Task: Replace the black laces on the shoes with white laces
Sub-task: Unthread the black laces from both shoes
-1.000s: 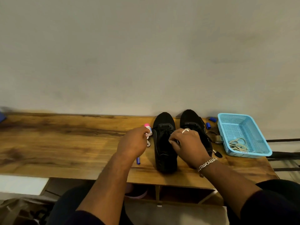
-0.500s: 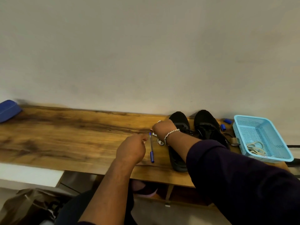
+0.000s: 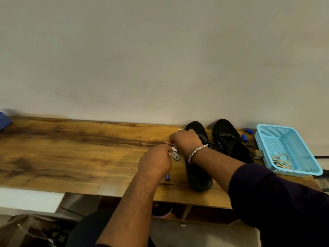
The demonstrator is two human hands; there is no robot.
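Two black shoes stand side by side on the wooden table, toes to the wall: the left shoe [image 3: 197,173] and the right shoe [image 3: 229,141], which has black laces. My right hand [image 3: 185,142] has crossed in front of the left shoe and pinches a small pink-and-white packet [image 3: 172,146] just left of it. My left hand [image 3: 154,162] meets it from below, fingers closed on the same packet. A small white piece with two holes [image 3: 175,155] lies under the hands. What the packet holds is hidden.
A light blue plastic basket [image 3: 302,139] with pale bands inside stands right of the shoes. Blue caps [image 3: 244,137] lie between shoe and basket. A blue pen tip [image 3: 167,178] shows under my left hand. A blue object [image 3: 4,120] sits at the far left.
My right hand left the left shoe's laces and crossed to the small packet beside the shoe. My left hand moved up to join it, covering most of the blue pen.
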